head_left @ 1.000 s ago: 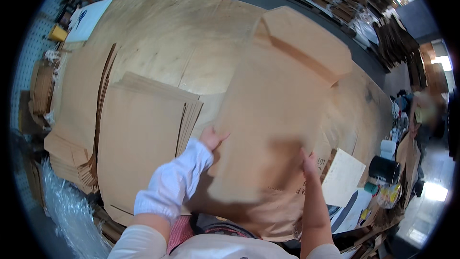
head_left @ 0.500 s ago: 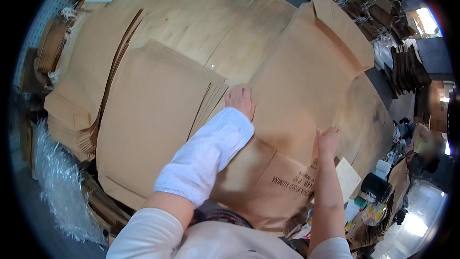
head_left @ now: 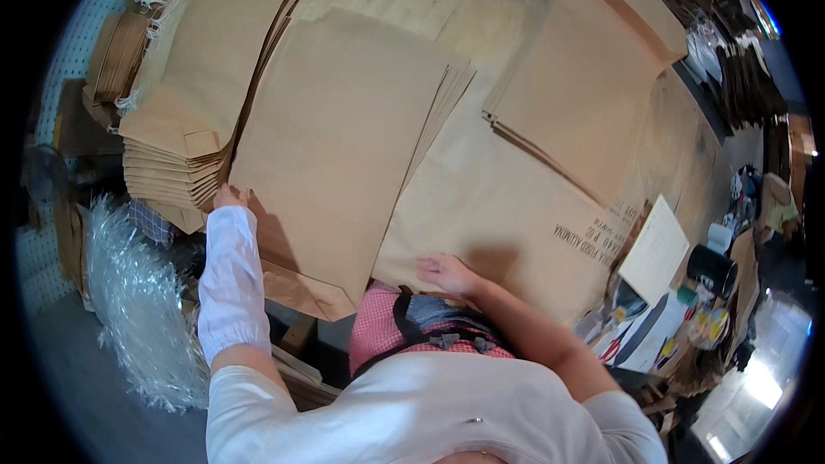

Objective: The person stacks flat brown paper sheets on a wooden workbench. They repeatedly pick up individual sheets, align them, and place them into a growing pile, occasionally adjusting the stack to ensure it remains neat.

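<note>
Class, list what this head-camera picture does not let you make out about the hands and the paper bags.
- Left hand: fingertips hidden in the head view behind the edge of the stack of brown paper bags.
- Right hand: palm faces down on the large flat bag, so its underside is unseen.
- Black cylinder: too small to identify.

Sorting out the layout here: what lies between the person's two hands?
In the head view, the near end of a stack of flat brown paper bags lies between the left hand and the right hand, overhanging the table edge.
</note>
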`<state>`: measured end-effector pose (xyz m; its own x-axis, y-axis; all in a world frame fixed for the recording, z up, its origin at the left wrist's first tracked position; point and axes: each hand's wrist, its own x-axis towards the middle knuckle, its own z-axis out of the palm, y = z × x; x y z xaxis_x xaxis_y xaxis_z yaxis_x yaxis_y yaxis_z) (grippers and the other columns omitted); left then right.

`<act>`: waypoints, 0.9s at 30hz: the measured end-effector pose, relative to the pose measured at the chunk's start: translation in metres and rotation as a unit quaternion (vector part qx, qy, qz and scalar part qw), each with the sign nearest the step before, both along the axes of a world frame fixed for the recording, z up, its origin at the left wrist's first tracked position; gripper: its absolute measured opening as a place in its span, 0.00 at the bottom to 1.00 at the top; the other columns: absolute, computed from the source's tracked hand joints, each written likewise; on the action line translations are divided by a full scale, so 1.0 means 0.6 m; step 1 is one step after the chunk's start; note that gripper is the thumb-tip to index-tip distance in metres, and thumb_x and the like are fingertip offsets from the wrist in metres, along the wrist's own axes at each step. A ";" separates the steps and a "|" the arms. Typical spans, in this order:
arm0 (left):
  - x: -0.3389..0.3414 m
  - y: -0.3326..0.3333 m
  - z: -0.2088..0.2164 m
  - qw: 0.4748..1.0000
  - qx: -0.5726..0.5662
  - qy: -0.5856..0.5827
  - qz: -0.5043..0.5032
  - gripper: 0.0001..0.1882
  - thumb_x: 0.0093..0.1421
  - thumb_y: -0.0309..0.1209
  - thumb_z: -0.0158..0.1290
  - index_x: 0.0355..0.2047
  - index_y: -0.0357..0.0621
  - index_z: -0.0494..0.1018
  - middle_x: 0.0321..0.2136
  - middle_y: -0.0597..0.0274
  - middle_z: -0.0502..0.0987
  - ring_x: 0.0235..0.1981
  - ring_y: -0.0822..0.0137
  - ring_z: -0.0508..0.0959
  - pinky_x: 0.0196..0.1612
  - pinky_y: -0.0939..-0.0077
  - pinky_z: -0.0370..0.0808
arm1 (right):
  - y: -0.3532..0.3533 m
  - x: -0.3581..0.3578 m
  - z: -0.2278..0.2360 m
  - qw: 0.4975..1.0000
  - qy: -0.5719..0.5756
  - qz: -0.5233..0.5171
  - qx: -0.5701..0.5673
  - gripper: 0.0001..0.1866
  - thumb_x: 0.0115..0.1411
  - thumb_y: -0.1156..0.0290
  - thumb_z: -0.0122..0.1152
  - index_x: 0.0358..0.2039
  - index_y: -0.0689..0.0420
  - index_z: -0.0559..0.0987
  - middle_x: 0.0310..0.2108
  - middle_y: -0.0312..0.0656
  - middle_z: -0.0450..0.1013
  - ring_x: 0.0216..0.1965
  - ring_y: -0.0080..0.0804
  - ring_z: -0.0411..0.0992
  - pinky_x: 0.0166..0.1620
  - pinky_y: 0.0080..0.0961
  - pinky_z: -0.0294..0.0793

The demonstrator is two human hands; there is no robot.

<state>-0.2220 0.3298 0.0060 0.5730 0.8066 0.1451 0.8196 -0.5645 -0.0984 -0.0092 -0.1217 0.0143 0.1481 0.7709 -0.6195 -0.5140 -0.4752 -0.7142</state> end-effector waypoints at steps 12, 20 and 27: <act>-0.029 -0.003 0.039 0.983 -0.181 -0.013 0.041 0.28 0.50 0.41 0.50 0.44 0.32 0.59 0.41 0.38 0.66 0.43 0.45 0.66 0.46 0.62 0.63 | 0.205 -0.135 -0.035 0.957 0.059 -0.261 -0.115 0.19 0.48 0.73 0.57 0.40 0.66 0.66 0.37 0.47 0.69 0.36 0.32 0.69 0.37 0.28 0.70; -0.077 0.033 -0.051 0.945 -0.243 -0.210 0.066 0.29 0.49 0.36 0.54 0.45 0.32 0.56 0.41 0.40 0.66 0.45 0.51 0.66 0.47 0.65 0.62 | 0.241 -0.144 -0.047 0.921 0.162 -0.314 -0.163 0.19 0.50 0.68 0.57 0.40 0.64 0.66 0.38 0.47 0.66 0.40 0.35 0.66 0.39 0.32 0.69; -0.218 0.147 -0.125 0.775 -0.564 -0.218 0.184 0.28 0.46 0.39 0.58 0.41 0.34 0.61 0.28 0.63 0.71 0.23 0.75 0.70 0.23 0.83 0.67 | 0.191 -0.155 0.092 0.889 0.307 -0.338 -0.039 0.20 0.53 0.64 0.54 0.43 0.62 0.67 0.41 0.43 0.66 0.41 0.34 0.65 0.41 0.30 0.68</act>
<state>-0.3531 0.4182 -0.0690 0.3682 0.6588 -0.6561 0.7625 0.1898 0.6185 -0.1024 -0.0069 0.0697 0.1760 0.5860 -0.7910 -0.9825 0.0545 -0.1783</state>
